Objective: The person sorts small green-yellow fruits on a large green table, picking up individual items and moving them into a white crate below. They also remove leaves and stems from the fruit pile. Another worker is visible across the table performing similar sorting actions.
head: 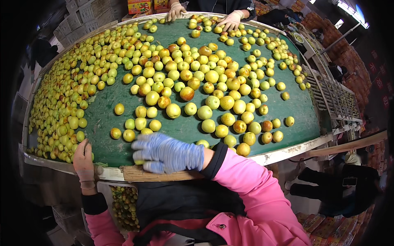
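Observation:
My right hand (167, 152), in a blue-and-white knit glove, is blurred over the near edge of a green sorting table (101, 123). Its fingers are spread and point left. Part of a yellow-green fruit (139, 161) shows under them; whether the palm touches it is hidden. In a pale glove, my left hand (83, 166) stands upright at the near left rim, beside a dense heap of small fruits (58, 113), apparently jujubes. I see nothing held in it. Larger yellow-green fruits (187, 93), some with reddish-brown patches, are scattered across the middle.
A white rim (277, 155) with a wooden strip (154, 175) borders the table. Below it, a white crate (104, 193) holds browner fruits. Across the table, a person's gloved hands (232, 21) touch fruit. Slatted rollers (326, 92) stand right; cartons (92, 13) are stacked behind.

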A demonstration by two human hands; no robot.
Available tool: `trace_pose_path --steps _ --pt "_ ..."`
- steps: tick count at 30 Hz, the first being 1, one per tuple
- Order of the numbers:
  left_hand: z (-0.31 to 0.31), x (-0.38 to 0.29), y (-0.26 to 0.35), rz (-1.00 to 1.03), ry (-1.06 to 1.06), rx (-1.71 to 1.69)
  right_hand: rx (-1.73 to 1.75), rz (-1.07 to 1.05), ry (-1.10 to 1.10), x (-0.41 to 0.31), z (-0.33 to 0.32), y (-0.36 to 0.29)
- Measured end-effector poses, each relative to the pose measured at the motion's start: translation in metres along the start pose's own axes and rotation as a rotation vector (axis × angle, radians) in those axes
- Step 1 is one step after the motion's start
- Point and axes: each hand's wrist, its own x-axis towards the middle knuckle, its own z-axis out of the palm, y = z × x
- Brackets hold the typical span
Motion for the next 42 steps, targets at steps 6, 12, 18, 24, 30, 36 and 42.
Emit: trace_pose_path --steps 6,12,18,24,30,36,42 --pt "-0.01 0.003 -0.006 0.0 -0.08 0.041 -0.468 0.35 0.182 0.004 -0.007 -0.005" --pt "0.008 0.015 0.058 0.133 -0.34 0.242 -0.456 0.203 0.366 0.012 0.004 0.0" --pt "0.026 0.013 0.105 -0.184 -0.846 -0.693 -0.319 0.148 0.457 0.021 -0.006 -0.004" --pt "0.006 0.012 0.064 0.227 -0.202 -0.041 -0.227 0.232 -0.325 0.025 0.022 -0.009" --pt "-0.02 0.002 -0.027 0.104 0.089 -0.019 -0.658 0.46 0.256 0.032 0.016 -0.002" --pt "-0.016 0.007 -0.022 0.09 0.034 0.011 -0.518 0.501 0.275 0.043 0.02 -0.004" --pt "-0.024 0.008 -0.033 0.074 0.02 -0.002 -0.905 0.785 0.554 0.028 -0.048 0.045"
